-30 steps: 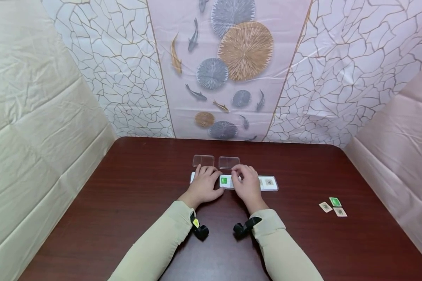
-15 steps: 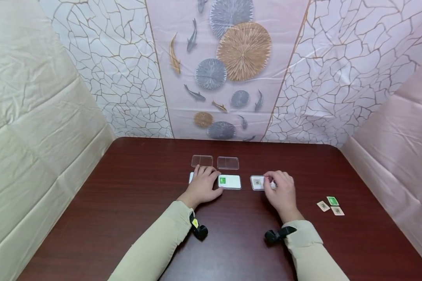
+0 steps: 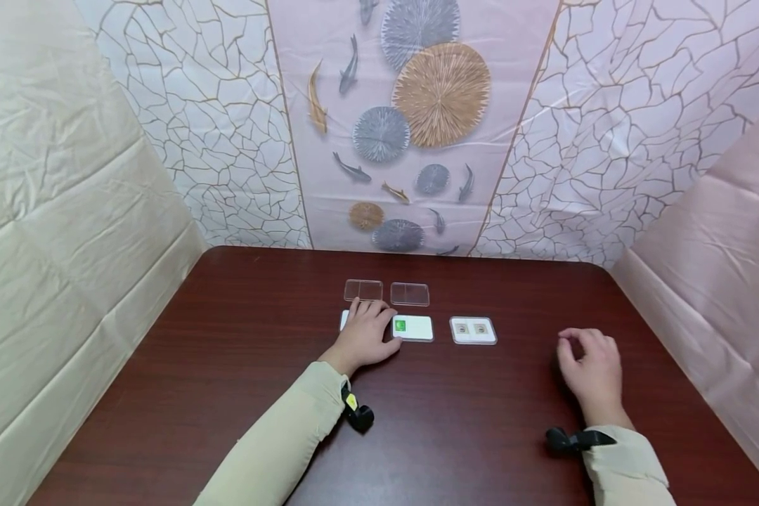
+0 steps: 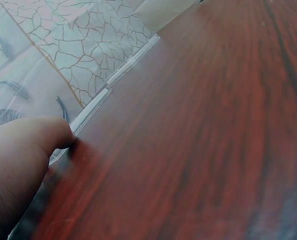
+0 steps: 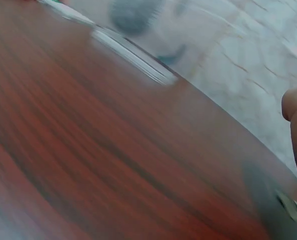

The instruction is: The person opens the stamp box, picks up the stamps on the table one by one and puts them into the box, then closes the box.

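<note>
Head: white case [image 3: 421,329]; green square [image 3: 400,326]

White case [image 3: 420,329] lying flat, green square [image 3: 400,326] at left end.

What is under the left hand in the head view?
One end of a white case shows beyond the left hand; the rest, including anything inside it, is covered.

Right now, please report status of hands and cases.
Left hand spread, hiding most of left white case. Right hand away from cases. Middle case: one green square.
</note>
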Available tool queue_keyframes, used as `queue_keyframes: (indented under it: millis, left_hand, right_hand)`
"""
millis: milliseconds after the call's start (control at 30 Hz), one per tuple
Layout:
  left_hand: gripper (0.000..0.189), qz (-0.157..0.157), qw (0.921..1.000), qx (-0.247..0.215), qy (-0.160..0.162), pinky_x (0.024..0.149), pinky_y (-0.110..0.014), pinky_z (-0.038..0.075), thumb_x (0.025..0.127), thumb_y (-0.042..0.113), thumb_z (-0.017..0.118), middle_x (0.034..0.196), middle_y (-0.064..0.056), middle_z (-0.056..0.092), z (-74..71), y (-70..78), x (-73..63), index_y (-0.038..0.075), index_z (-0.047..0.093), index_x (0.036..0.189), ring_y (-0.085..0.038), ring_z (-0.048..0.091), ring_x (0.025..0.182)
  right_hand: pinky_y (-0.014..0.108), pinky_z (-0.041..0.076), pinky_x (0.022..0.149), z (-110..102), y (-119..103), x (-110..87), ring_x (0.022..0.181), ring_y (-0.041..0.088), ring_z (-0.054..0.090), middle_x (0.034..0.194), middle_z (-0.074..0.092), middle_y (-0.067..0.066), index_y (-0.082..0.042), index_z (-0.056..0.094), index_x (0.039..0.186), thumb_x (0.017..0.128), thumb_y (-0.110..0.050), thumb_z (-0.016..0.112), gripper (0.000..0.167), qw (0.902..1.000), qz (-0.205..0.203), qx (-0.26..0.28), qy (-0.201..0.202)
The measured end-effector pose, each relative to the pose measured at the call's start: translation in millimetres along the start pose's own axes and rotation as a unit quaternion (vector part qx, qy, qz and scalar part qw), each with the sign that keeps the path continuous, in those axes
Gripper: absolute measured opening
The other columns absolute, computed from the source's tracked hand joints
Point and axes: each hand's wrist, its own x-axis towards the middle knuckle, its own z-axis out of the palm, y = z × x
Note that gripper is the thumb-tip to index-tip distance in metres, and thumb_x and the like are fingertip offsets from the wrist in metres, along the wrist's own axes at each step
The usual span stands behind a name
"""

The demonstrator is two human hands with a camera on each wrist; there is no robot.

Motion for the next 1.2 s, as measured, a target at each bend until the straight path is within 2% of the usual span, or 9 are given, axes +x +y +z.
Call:
queue_keyframes:
  millis: [133, 267, 400, 533, 733, 1200]
  left_hand:
    - [0.058, -0.002, 1.0000, 0.000, -0.001, 0.121, -0.056, 0.013, 0.092, 0.049, 0.061, 0.141, -0.004, 0.052, 1.6, -0.5, 0.2, 0.017, 0.058, 0.140, -0.030, 0.043, 0.135]
    - [0.058, -0.001, 1.0000, 0.001, 0.000, 0.121, -0.056, 0.013, 0.093, 0.050, 0.060, 0.141, -0.004, 0.052, 2.7, -0.6, 1.0, 0.017, 0.058, 0.140, -0.030, 0.042, 0.135]
    - [0.057, -0.002, 1.0000, 0.001, 0.001, 0.121, -0.057, 0.013, 0.093, 0.049, 0.060, 0.140, -0.005, 0.052, 1.4, 0.2, 1.7, 0.017, 0.059, 0.140, -0.030, 0.043, 0.135]
    - [0.057, -0.002, 1.0000, 0.002, 0.000, 0.121, -0.057, 0.014, 0.093, 0.049, 0.061, 0.140, -0.005, 0.053, 0.3, 1.4, 1.2, 0.017, 0.058, 0.140, -0.030, 0.044, 0.134]
    - [0.058, -0.002, 1.0000, -0.001, -0.002, 0.121, -0.058, 0.013, 0.093, 0.050, 0.060, 0.140, -0.005, 0.052, 2.8, 0.0, 1.3, 0.017, 0.058, 0.141, -0.030, 0.043, 0.135]
    - [0.057, -0.001, 1.0000, -0.002, 0.000, 0.120, -0.059, 0.015, 0.093, 0.050, 0.060, 0.139, -0.005, 0.053, 0.8, 0.7, 0.8, 0.017, 0.059, 0.140, -0.032, 0.043, 0.134]
  right_hand:
    - [0.054, 0.035, 0.086, -24.0, 18.6, -5.1, 0.100, 0.047, 0.048, 0.106, 0.061, 0.025, 0.001, 0.070, 0.100, 0.091, -0.008, 0.060, 0.016, 0.9970, 0.052, -0.032, -0.048]
    - [0.059, 0.034, 0.089, -40.8, 34.3, -9.1, 0.103, 0.053, 0.045, 0.112, 0.058, 0.032, 0.004, 0.069, 0.105, 0.093, -0.011, 0.058, 0.022, 0.9902, 0.085, -0.063, -0.091]
    - [0.063, 0.032, 0.087, -46.9, 44.6, -11.9, 0.103, 0.057, 0.043, 0.118, 0.054, 0.036, 0.005, 0.067, 0.111, 0.094, -0.017, 0.056, 0.030, 0.9807, 0.110, -0.089, -0.135]
    - [0.067, 0.030, 0.086, -48.2, 45.8, -12.8, 0.105, 0.060, 0.040, 0.121, 0.052, 0.037, 0.004, 0.065, 0.116, 0.095, -0.023, 0.055, 0.036, 0.9724, 0.125, -0.103, -0.168]
    - [0.068, 0.030, 0.084, -48.6, 42.3, -12.6, 0.106, 0.060, 0.039, 0.121, 0.051, 0.036, 0.004, 0.065, 0.116, 0.096, -0.024, 0.057, 0.035, 0.9681, 0.128, -0.113, -0.183]
    - [0.067, 0.031, 0.084, -44.6, 42.7, -11.7, 0.105, 0.057, 0.040, 0.120, 0.052, 0.035, 0.003, 0.065, 0.115, 0.098, -0.021, 0.056, 0.031, 0.9640, 0.150, -0.125, -0.180]
